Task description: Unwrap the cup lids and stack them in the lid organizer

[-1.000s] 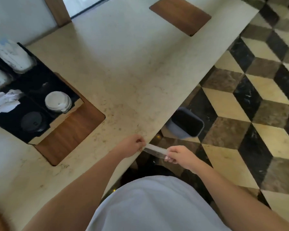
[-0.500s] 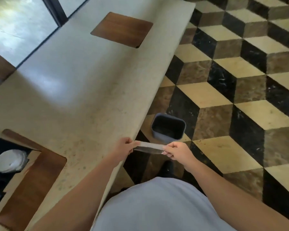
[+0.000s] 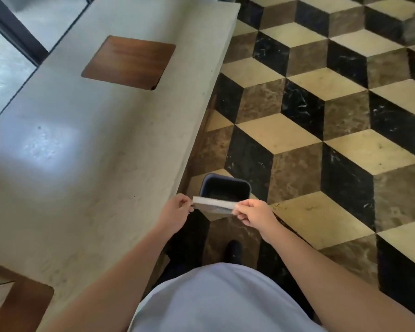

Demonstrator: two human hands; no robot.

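Observation:
An empty clear plastic wrapper (image 3: 213, 205) is stretched flat between my two hands. My left hand (image 3: 176, 213) pinches its left end and my right hand (image 3: 254, 214) pinches its right end. Both hands hover just past the counter's edge, right in front of a small dark bin (image 3: 225, 190) standing on the floor. The lid organizer and the lids are out of sight, apart from a sliver of something dark at the bottom left corner.
A long pale stone counter (image 3: 94, 144) runs along the left, with a wooden inset (image 3: 130, 62) far off and another (image 3: 24, 305) at the bottom left. Cube-pattern tiled floor (image 3: 321, 130) fills the right. My shoe (image 3: 234, 251) is below the bin.
The view has swung right and forward, so the lid organizer slid out of frame. My hands, still holding the wrapper, have come closer to the dark bin.

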